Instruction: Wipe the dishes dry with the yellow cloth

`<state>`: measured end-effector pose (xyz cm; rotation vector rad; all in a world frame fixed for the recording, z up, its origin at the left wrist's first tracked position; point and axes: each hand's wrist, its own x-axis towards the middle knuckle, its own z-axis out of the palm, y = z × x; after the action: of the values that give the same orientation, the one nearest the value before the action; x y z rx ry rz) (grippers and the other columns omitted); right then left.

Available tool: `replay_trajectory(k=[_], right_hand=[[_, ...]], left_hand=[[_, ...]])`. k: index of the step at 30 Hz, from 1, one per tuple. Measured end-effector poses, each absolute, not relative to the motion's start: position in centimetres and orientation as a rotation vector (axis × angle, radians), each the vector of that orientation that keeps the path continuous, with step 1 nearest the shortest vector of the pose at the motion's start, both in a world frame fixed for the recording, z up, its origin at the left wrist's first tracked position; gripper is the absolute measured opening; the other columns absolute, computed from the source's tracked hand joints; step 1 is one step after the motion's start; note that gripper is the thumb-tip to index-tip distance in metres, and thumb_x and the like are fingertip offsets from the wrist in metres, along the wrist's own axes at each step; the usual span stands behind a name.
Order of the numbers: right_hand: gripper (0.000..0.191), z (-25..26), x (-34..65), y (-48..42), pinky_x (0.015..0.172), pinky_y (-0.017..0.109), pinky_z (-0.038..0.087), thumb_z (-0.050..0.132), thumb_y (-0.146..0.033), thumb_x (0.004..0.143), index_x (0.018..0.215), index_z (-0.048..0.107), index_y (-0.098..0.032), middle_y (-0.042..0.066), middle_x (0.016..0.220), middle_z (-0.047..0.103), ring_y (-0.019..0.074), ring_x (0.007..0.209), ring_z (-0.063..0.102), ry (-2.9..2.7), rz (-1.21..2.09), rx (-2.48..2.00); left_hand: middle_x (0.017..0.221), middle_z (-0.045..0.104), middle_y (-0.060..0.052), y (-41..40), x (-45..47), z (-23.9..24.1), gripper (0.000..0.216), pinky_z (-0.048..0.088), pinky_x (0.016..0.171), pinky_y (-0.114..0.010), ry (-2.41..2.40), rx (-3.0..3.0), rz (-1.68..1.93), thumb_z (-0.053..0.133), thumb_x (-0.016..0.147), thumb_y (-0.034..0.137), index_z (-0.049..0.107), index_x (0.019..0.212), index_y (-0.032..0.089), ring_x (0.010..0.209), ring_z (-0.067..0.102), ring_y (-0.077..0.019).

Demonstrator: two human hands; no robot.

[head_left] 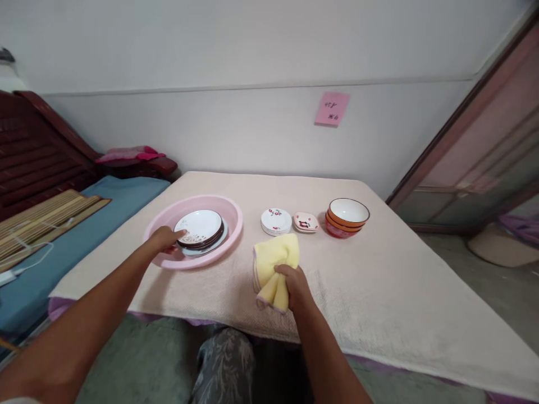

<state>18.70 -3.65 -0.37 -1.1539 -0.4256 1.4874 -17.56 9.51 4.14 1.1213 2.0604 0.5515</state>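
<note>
My left hand [166, 240] reaches over the near left rim of a pink basin [232, 213]. Its thumb lies on top of the uppermost white plate [201, 223], and the fingers go under that plate's edge, partly hidden. Beneath it are more dark-rimmed plates, with a pale bluish plate [223, 238] at the bottom. In my right hand [295, 283] is a bunched yellow cloth [272, 257] with a purple hem, held above the table's near side. Just beyond the cloth stands a stack of small white plates [276, 220] with a red flower pattern.
Right of the small plates are square patterned dishes [306, 221] and stacked orange-rimmed bowls [347, 216]. A cream cloth covers the table [379, 297]. Behind it, a pink note [332, 109] hangs on the wall. On the left is a blue-padded wooden bench [122, 196]; at right, a door [475, 146].
</note>
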Motion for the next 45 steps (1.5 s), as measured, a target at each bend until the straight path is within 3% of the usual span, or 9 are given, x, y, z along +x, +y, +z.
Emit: replay_trajectory(k=[11, 20, 28, 39, 45], right_hand=[[0.028, -0.7, 18.9, -4.0, 0.049, 0.026, 0.042, 0.059, -0.017, 0.048, 0.076, 0.060, -0.014, -0.003, 0.055, 0.057, 0.0125, 0.048, 0.050, -0.469, 1.479, -1.142], [0.031, -1.6, 19.3, -4.0, 0.052, 0.029, 0.046, 0.059, -0.019, 0.051, 0.081, 0.060, -0.014, 0.000, 0.060, 0.062, 0.0161, 0.053, 0.055, -0.466, 1.518, -1.147], [0.029, -1.6, 19.1, -3.8, 0.051, 0.029, 0.046, 0.060, -0.020, 0.052, 0.081, 0.059, -0.014, 0.000, 0.057, 0.060, 0.0162, 0.050, 0.055, -0.465, 1.546, -1.190], [0.028, -1.3, 19.1, -4.0, 0.048, 0.028, 0.044, 0.062, -0.017, 0.053, 0.081, 0.059, -0.015, -0.001, 0.055, 0.059, 0.0152, 0.048, 0.053, -0.465, 1.526, -1.253], [0.028, -1.0, 19.5, -3.9, 0.051, 0.031, 0.047, 0.063, -0.018, 0.054, 0.082, 0.060, -0.016, 0.000, 0.056, 0.061, 0.0181, 0.050, 0.056, -0.430, 1.517, -1.254]], left_hand=[[0.046, 0.056, -0.006, 10.5, -18.6, 3.3, 0.037, 0.051, 0.044, -0.037, 2.144, 1.195, 0.513, 0.074, 0.060, 0.043, 0.054, 0.070, 0.013, 0.044, 0.059, -0.0253], [0.044, 0.056, -0.006, 9.6, -17.9, 4.5, 0.031, 0.046, 0.040, -0.025, 1.990, 1.051, 0.592, 0.072, 0.064, 0.036, 0.051, 0.064, 0.014, 0.038, 0.052, -0.0154], [0.044, 0.058, -0.005, 9.1, -17.1, 5.5, 0.020, 0.047, 0.041, -0.026, 1.963, 0.943, 0.735, 0.070, 0.068, 0.025, 0.054, 0.072, 0.014, 0.038, 0.055, -0.0169], [0.064, 0.065, -0.007, 8.0, -16.8, 7.0, 0.017, 0.056, 0.059, -0.029, 1.717, 0.815, 1.127, 0.062, 0.070, 0.009, 0.057, 0.087, 0.007, 0.058, 0.065, -0.0176], [0.063, 0.062, -0.003, 7.0, -14.6, 7.5, 0.009, 0.053, 0.053, -0.024, 1.646, 0.786, 1.365, 0.058, 0.071, 0.006, 0.056, 0.079, 0.009, 0.055, 0.060, -0.0128]])
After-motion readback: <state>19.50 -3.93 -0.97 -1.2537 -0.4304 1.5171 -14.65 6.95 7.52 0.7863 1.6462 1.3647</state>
